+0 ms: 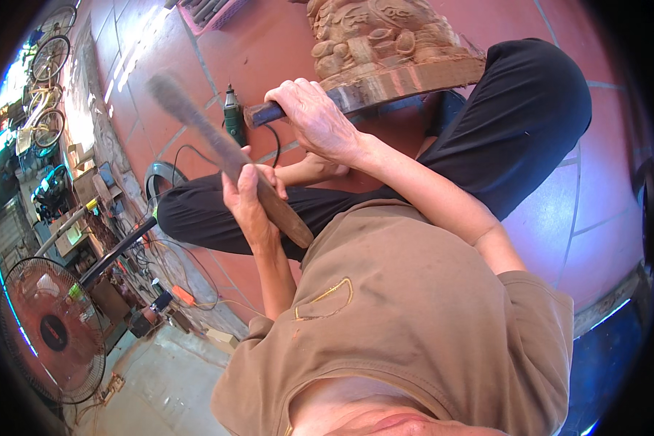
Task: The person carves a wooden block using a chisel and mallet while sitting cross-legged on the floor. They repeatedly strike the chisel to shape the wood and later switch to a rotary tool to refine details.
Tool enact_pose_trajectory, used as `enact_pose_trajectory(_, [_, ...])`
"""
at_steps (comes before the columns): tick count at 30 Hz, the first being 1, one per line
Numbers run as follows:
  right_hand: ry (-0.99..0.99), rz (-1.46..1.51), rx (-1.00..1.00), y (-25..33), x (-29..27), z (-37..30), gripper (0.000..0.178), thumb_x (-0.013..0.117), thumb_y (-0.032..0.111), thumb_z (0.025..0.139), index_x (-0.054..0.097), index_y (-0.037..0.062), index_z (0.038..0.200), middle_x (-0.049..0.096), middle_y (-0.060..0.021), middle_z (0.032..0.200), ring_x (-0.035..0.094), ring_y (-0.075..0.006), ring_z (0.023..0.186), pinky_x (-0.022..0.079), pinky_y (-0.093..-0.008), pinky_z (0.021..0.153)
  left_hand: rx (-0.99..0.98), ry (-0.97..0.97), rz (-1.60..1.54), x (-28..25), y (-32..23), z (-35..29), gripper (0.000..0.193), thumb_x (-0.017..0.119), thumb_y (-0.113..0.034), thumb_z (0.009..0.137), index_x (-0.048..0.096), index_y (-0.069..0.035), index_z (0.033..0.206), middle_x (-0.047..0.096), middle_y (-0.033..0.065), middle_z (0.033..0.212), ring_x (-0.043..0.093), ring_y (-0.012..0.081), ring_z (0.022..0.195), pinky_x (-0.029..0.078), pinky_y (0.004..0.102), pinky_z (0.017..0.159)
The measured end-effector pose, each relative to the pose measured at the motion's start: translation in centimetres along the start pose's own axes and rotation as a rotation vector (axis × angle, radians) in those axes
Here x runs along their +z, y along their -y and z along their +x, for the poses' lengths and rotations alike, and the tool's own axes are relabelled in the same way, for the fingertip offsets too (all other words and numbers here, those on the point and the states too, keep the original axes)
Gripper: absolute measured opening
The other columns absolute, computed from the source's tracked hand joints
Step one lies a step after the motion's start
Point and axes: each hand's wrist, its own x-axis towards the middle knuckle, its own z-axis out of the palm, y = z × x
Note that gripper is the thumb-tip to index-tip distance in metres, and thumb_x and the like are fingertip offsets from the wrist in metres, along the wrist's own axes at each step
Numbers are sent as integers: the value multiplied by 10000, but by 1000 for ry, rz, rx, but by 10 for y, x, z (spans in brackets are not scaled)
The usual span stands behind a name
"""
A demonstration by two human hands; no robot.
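I have two hands at work and one thing in each: my left hand, just left of centre, is closed around a wooden club, and my right hand, at twelve o'clock, is clenched on a dark-handled tool whose round butt points toward ten; I cannot tell where its other end sits. The club is one smooth, rounded stick, its thick far end blurred toward ten, its narrow end near my brown shirt. One wood carving stands at one o'clock, red-brown, all rounded lumps and swirls over a flat slab base, its top cut off by the view and its base just beside my right knee. One green power tool lies at eleven, near the butt of the dark-handled tool, so that side is tight. Beyond it, a pink basket of long dark pieces sits at eleven. Smooth red floor tiles with pale joints give me room between basket and carving, and again at three, past my black trousers. One round fan with a wire cage stands at eight.
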Motion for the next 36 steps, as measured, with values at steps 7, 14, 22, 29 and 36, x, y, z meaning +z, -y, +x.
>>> enact_pose_trajectory(7, [-35,30,3,1,-2,2,363,624,-65,779,537,47,1113,542,-127,950,537,-336,895,442,-422,802,47,61,289,2,-8,-7,437,616,-234,968,476,35,1283,542,85,712,540,172,527,444,277,479])
enact_pose_trajectory(14, [-45,11,-10,-2,0,-1,367,607,-70,771,545,41,1115,558,-131,972,543,-332,902,445,-424,812,-8,64,260,0,-14,-10,417,627,-213,957,505,36,1268,550,76,719,528,157,529,440,272,468])
enact_pose_trajectory(22, [-39,-20,-20,0,-1,1,353,620,-48,781,545,44,1114,551,-129,958,543,-329,894,438,-422,802,397,-146,104,6,-26,-22,463,590,-304,985,448,27,1277,551,85,746,554,170,555,468,277,495])
enact_pose_trajectory(29, [-30,9,-22,-2,-2,0,341,664,-14,803,538,53,1113,551,-122,957,541,-333,894,437,-425,800,-73,77,240,-4,-20,-19,388,633,-204,963,523,8,1268,567,60,738,544,137,524,444,246,456])
enact_pose_trajectory(36, [-39,45,-13,0,-6,2,338,657,-32,805,541,53,1111,558,-127,961,543,-339,905,442,-430,800,434,-108,-46,3,-53,-20,381,584,-237,977,505,32,1236,543,76,692,536,151,506,454,263,453])
